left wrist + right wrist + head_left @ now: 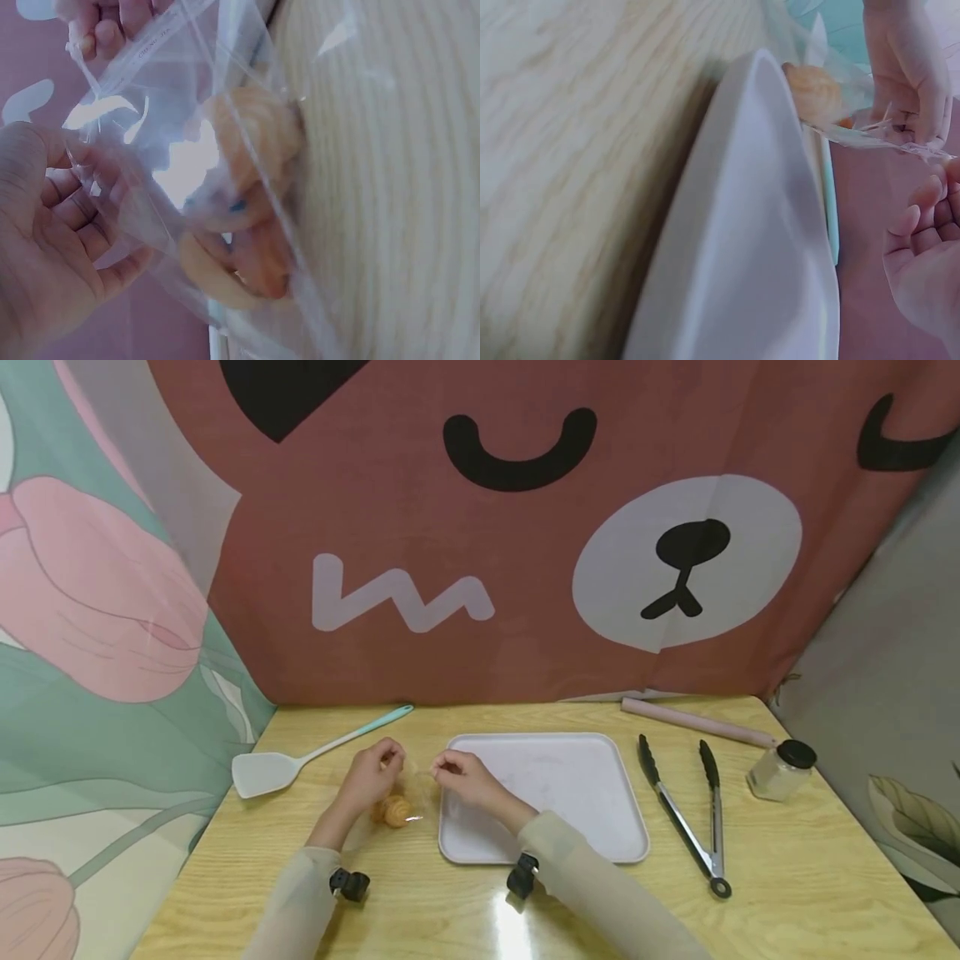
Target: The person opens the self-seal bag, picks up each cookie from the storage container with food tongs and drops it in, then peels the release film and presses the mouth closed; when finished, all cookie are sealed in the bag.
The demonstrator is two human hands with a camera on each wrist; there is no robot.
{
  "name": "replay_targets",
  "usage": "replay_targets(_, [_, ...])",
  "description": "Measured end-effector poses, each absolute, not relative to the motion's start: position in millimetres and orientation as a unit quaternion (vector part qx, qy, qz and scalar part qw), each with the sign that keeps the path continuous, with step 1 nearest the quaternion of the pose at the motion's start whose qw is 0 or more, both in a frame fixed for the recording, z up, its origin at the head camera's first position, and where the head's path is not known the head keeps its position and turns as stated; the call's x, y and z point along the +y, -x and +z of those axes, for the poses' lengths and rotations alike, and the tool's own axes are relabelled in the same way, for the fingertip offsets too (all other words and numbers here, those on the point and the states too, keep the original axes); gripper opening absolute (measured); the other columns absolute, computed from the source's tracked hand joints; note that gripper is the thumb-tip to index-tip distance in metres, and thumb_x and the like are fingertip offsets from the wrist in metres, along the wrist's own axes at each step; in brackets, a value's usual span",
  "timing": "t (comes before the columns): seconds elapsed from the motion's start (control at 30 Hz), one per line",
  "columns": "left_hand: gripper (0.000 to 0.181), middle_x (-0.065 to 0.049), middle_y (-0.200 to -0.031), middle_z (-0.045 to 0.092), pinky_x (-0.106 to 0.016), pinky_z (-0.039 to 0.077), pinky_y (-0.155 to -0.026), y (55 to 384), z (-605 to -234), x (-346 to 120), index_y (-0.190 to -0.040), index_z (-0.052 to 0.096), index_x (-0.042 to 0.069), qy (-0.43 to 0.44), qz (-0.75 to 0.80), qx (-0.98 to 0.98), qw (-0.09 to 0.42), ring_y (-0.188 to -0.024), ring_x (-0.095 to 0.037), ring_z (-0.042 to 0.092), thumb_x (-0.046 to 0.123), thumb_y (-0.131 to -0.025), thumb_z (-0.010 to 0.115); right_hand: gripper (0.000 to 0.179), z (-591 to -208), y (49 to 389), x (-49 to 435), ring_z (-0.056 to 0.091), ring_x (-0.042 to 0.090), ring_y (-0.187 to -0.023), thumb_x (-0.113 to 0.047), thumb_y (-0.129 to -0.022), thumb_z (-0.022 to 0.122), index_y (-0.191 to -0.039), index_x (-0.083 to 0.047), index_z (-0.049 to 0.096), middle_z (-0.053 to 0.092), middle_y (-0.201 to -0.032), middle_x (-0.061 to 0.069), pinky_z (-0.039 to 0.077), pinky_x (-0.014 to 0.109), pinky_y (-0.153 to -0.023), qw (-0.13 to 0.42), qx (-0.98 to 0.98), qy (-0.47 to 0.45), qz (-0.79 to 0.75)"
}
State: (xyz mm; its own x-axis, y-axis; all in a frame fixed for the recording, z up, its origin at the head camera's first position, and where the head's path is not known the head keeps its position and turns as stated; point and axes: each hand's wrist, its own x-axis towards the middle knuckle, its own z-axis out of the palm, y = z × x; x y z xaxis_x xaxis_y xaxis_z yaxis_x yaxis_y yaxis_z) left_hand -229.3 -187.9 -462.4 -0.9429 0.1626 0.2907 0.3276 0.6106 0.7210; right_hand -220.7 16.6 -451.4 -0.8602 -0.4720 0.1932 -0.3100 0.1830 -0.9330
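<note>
A clear plastic bag (422, 795) hangs between the two hands, low over the wooden table left of the tray. Inside it are golden-brown bread pieces (396, 812). In the left wrist view, a swirled bun (259, 135) and a curved, croissant-like piece (262, 259) show through the shiny film. The left hand (372, 774) pinches the bag's upper edge on the left. With thumb and fingertips, the right hand (468, 778) pinches the opposite edge, above the tray's left rim. In the right wrist view, the film (870, 140) stretches between both hands.
A pale rectangular tray (547, 793) lies under the right forearm. Leftward is a spatula (266, 774) with a mint handle. Metal tongs (686, 827) with black tips, a jar (780, 770) with a black lid and a pink rolling pin (697, 722) lie rightward.
</note>
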Motion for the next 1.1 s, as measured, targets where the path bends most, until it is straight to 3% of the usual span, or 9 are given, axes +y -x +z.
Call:
replay_targets(0.17, [0.009, -0.001, -0.074, 0.062, -0.025, 0.045, -0.056, 225.8, -457.3, -195.0, -0.089, 0.062, 0.002, 0.142, -0.431, -0.884, 0.108, -0.064, -0.011, 0.054, 0.008, -0.093, 0.057, 0.014, -435.9, 210.3, 20.9, 0.047, 0.003, -0.072, 0.002, -0.092, 0.054, -0.093, 0.016, 0.057, 0.058, -0.083, 0.018, 0.042, 0.016, -0.065, 0.076, 0.751, 0.257, -0.603])
replay_targets(0.3, [0.01, -0.003, -0.074, 0.061, -0.024, 0.045, -0.053, 222.4, -453.8, -199.0, -0.09, 0.061, 0.001, 0.143, -0.444, -0.877, 0.114, -0.065, -0.012, 0.053, 0.009, -0.094, 0.056, 0.013, -435.2, 206.8, 24.5, 0.047, 0.002, -0.068, 0.003, -0.091, 0.055, -0.093, 0.016, 0.057, 0.056, -0.077, 0.008, 0.042, 0.016, -0.063, 0.07, 0.748, 0.255, -0.608])
replay_targets(0.53, [0.009, -0.006, -0.077, 0.061, -0.025, 0.052, -0.063, 215.4, -449.5, -201.8, -0.09, 0.061, 0.0, 0.125, -0.479, -0.858, 0.138, -0.076, -0.018, 0.06, 0.007, -0.094, 0.057, 0.014, -434.4, 201.2, 34.3, 0.045, 0.002, -0.064, 0.002, -0.092, 0.054, -0.096, 0.016, 0.055, 0.049, -0.073, -0.004, 0.04, 0.016, -0.059, 0.075, 0.735, 0.242, -0.629])
replay_targets(0.83, [0.009, -0.009, -0.077, 0.063, -0.021, 0.05, -0.063, 203.3, -435.8, -203.5, -0.09, 0.061, 0.001, 0.106, -0.492, -0.844, 0.189, -0.073, -0.011, 0.059, 0.008, -0.095, 0.057, 0.013, -428.9, 187.5, 52.9, 0.044, 0.006, -0.064, 0.001, -0.093, 0.053, -0.094, 0.014, 0.054, 0.047, -0.071, -0.001, 0.038, 0.019, -0.059, 0.098, 0.7, 0.224, -0.671])
replay_targets(1.1, [0.011, -0.013, -0.075, 0.061, -0.02, 0.047, -0.06, 187.8, -414.4, -198.8, -0.091, 0.06, -0.004, 0.098, -0.505, -0.834, 0.199, -0.068, -0.01, 0.056, 0.004, -0.095, 0.054, 0.014, -436.7, 187.8, 72.1, 0.046, 0.009, -0.066, -0.001, -0.094, 0.054, -0.095, 0.013, 0.054, 0.048, -0.073, 0.002, 0.039, 0.021, -0.061, 0.089, 0.688, 0.197, -0.692])
